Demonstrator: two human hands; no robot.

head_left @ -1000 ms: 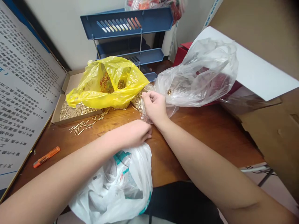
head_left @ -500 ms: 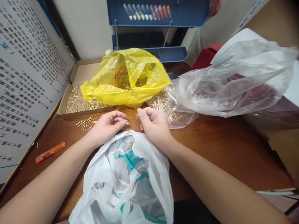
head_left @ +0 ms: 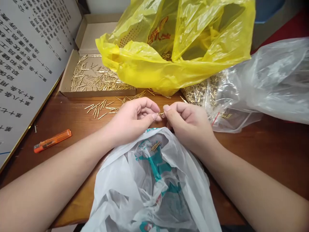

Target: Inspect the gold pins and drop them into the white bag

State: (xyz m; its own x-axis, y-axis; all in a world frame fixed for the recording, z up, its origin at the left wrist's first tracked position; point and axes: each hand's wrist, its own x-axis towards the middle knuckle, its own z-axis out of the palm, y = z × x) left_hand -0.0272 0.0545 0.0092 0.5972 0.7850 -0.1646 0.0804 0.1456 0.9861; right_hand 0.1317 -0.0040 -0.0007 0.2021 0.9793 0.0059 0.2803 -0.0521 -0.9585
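Gold-coloured metal pin [head_left: 161, 113], slim and short, sits between the fingertips of both hands, just beyond the mouth of a white plastic bag [head_left: 135, 170]. Thumb and forefinger of the right hand [head_left: 193, 124] pinch one end; those of the left hand [head_left: 134, 119] come together at the other, though whether they grip or merely touch it, I cannot tell. Such a pin should be light, stiff and rather slippery, apt to roll, so fingertip pads near an end look the best hold; the bag's film is soft and would need a pinch at the rim.

A few similar pins [head_left: 155, 146] lie inside the white bag. Beyond the left hand, loose pins [head_left: 96, 109] are scattered on the wooden table [head_left: 265, 158], before a shallow cardboard box [head_left: 96, 94] holding many more. Right of that box bulges a yellow plastic bag [head_left: 154, 72]; a clear zip bag [head_left: 238, 124] of small golden pieces lies beyond the right hand. An orange box cutter [head_left: 53, 140] rests well to the left.
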